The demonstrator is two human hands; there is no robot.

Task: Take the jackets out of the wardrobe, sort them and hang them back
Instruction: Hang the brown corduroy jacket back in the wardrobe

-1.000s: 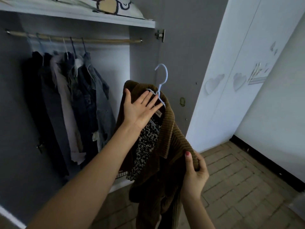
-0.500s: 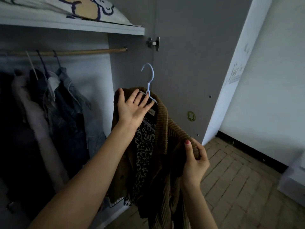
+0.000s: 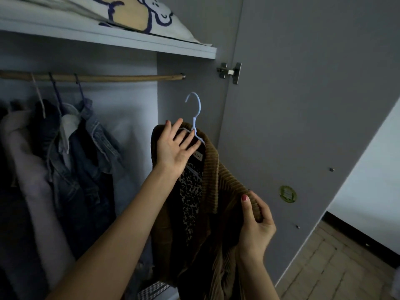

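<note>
Hanging on a pale blue wire hanger point(image 3: 195, 118) in front of the open wardrobe, the brown ribbed corduroy jacket point(image 3: 218, 180) is steadied at the collar by the left hand point(image 3: 176, 148), its fingers spread flat; its shoulder is pinched by the right hand point(image 3: 255, 221). Soft, bulky and likely to slip, it is best held by the hanger's neck; the wooden rail point(image 3: 121, 78) lies above, free right of the denim jackets point(image 3: 86, 152), beneath the white shelf point(image 3: 151, 43).

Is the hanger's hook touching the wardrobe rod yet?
Apart. The head view shows the light blue hanger with its hook in open air below the wooden rod, wardrobe wall visible between them, while the left hand supports the brown jacket.
</note>
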